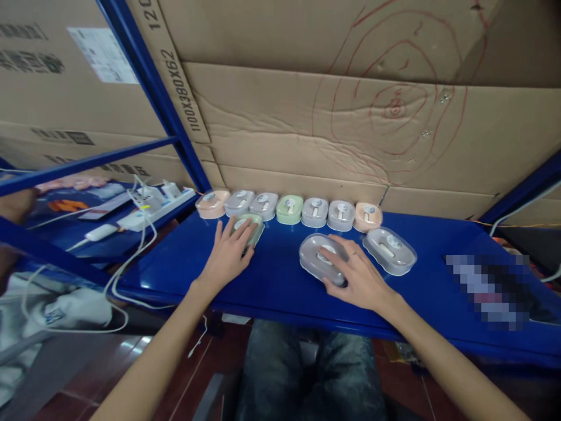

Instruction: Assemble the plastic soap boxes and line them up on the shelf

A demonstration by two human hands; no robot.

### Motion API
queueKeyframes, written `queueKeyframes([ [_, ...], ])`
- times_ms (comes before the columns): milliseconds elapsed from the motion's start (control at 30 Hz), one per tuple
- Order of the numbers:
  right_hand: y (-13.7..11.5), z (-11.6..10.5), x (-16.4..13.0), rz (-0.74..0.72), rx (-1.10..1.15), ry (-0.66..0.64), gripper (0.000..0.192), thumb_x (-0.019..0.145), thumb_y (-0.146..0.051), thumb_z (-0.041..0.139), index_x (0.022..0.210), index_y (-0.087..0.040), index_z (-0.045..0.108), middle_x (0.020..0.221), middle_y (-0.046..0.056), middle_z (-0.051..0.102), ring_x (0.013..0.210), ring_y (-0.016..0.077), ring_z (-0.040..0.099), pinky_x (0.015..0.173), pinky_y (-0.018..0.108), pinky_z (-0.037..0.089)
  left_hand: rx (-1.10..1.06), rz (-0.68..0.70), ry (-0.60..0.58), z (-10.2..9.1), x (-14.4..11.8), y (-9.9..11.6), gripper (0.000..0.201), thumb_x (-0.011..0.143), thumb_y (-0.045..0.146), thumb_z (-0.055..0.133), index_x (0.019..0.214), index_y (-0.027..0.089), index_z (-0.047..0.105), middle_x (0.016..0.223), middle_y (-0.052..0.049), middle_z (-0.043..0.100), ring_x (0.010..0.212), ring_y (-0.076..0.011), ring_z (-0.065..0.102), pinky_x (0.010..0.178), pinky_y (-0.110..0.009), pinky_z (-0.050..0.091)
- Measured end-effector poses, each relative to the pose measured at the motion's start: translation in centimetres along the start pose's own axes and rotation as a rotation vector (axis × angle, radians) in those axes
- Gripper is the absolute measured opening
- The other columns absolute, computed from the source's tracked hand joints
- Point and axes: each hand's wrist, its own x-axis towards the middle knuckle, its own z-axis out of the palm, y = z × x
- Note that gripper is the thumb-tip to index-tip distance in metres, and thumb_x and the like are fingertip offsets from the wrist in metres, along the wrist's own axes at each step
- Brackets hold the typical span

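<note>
My left hand [228,255] lies with spread fingers on a green oval case [250,225] on the blue shelf [280,280]. Over to the right, my right hand [357,276] grips the near end of a grey oval case [316,257]. Beside it on the right sits another grey oval case [390,250], untouched. Behind them a row of several small pastel cases [289,209] lines the back of the shelf against the cardboard.
Large cardboard boxes [333,117] form the wall behind. A white power strip [155,207] with plugs and cables lies on the left shelf. Blue rack posts [153,88] frame the left side. A blurred item [491,286] rests at the right. My knees show under the shelf.
</note>
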Motion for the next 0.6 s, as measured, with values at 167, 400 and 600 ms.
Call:
queueKeyframes([
  [167,0.4,1.5,1.6,-0.035,0.085,-0.022,0.063,0.099,-0.036,0.070,0.159,-0.025,0.054,0.168,0.021,0.042,0.150,0.0436,0.052,0.117,0.068,0.052,-0.127,0.010,0.060,-1.0,0.2,1.7,0.056,0.107,0.040,0.055,0.160,0.022,0.053,0.173,-0.015,0.048,0.170,-0.0434,0.024,0.135,-0.074,0.024],
  [400,3.4,2.1,3.0,-0.014,0.264,0.026,0.070,0.093,-0.030,0.072,0.160,-0.029,0.053,0.167,0.017,0.044,0.152,0.0400,0.053,0.121,0.065,0.051,-0.767,0.261,-0.265,0.2,6.3,7.9,0.095,0.091,0.057,0.083,0.170,0.029,0.038,0.175,-0.011,0.047,0.161,-0.0302,0.047,0.134,-0.050,0.039],
  [600,4.5,2.7,1.7,0.023,0.336,-0.024,0.071,0.091,-0.030,0.074,0.160,-0.025,0.054,0.166,0.019,0.046,0.152,0.0387,0.053,0.124,0.061,0.049,-0.883,0.270,-0.306,3.8,8.3,9.0,0.098,0.079,0.053,0.094,0.162,0.026,0.049,0.166,-0.013,0.057,0.152,-0.0350,0.056,0.130,-0.054,0.043],
])
